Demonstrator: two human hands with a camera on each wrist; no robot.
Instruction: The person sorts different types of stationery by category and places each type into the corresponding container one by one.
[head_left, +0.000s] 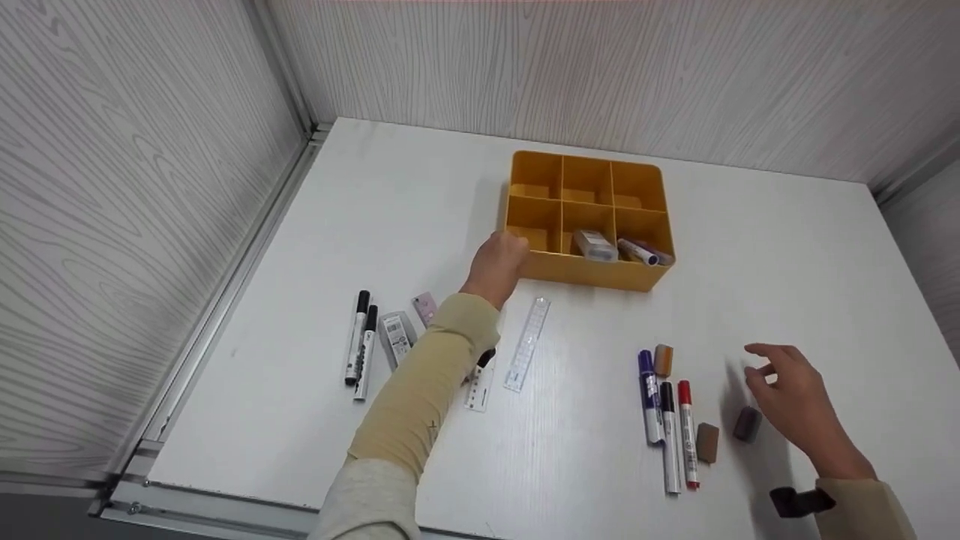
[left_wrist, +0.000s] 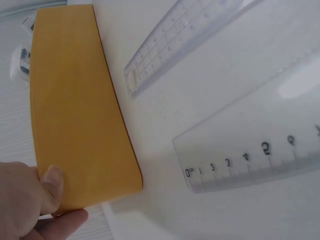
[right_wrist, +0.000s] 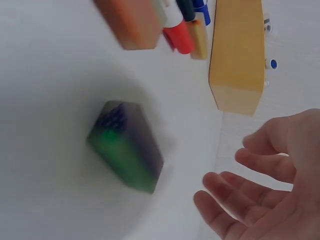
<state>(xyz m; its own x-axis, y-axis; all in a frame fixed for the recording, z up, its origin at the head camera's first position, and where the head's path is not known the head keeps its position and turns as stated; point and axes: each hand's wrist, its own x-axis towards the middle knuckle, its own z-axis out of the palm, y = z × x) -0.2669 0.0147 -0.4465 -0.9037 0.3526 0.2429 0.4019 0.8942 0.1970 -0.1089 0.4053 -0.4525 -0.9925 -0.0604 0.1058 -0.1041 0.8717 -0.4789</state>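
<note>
Surface (head_left: pixel 585 450): white, beneath the yellow organizer (head_left: pixel 570 271)
Organizer: six compartments; a clear container (head_left: pixel 596 246) in the front middle one, a white marker (head_left: pixel 637 253) in the front right one
Left hand (head_left: pixel 500 260): at the organizer's front left corner, grip clamped on it
Right hand (head_left: pixel 796 396): in front and to the right of the organizer, grip apart
Clear ruler (head_left: pixel 528 345): just in front of the organizer
Red-capped marker (head_left: pixel 688 439): in front of the organizer's right end
Dark block (head_left: pixel 747 424): in front and right of the organizer
</note>
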